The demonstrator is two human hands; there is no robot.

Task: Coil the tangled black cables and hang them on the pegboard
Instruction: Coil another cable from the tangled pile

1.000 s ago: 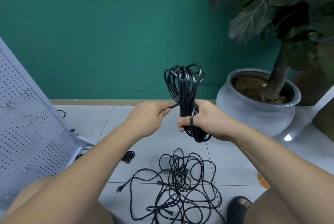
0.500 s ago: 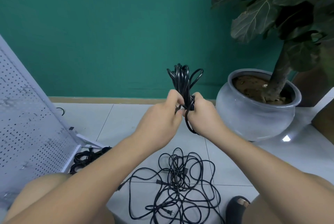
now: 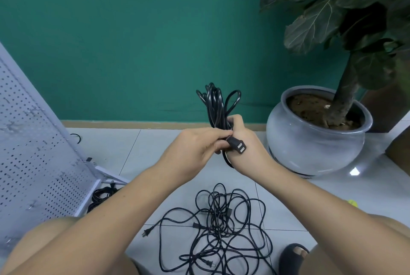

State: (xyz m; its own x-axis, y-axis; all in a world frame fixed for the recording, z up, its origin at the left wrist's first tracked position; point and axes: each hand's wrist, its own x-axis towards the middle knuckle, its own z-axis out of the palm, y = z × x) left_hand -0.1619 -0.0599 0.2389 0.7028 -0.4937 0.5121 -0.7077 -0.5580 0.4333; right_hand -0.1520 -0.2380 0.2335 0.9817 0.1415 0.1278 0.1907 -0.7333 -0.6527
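Note:
A coiled black cable [image 3: 216, 103] stands upright in front of me, its loops rising above both hands. My right hand [image 3: 246, 148] grips the bundle around its middle. My left hand [image 3: 197, 148] pinches the cable's plug end [image 3: 238, 146] and holds it against the bundle. A tangled heap of black cables [image 3: 221, 226] lies on the tiled floor below my hands. The white pegboard [image 3: 33, 152] leans at the left, its face bare where I see it.
Another small coil of black cable [image 3: 102, 194] lies by the pegboard's foot. A grey ceramic pot [image 3: 315, 141] with a large-leafed plant stands at the right. My sandalled foot [image 3: 292, 254] and knees frame the heap. A green wall closes the back.
My left hand came in from the left to the bundle and now pinches the plug end, which has come out across the front of my right hand. The loops have drawn narrower.

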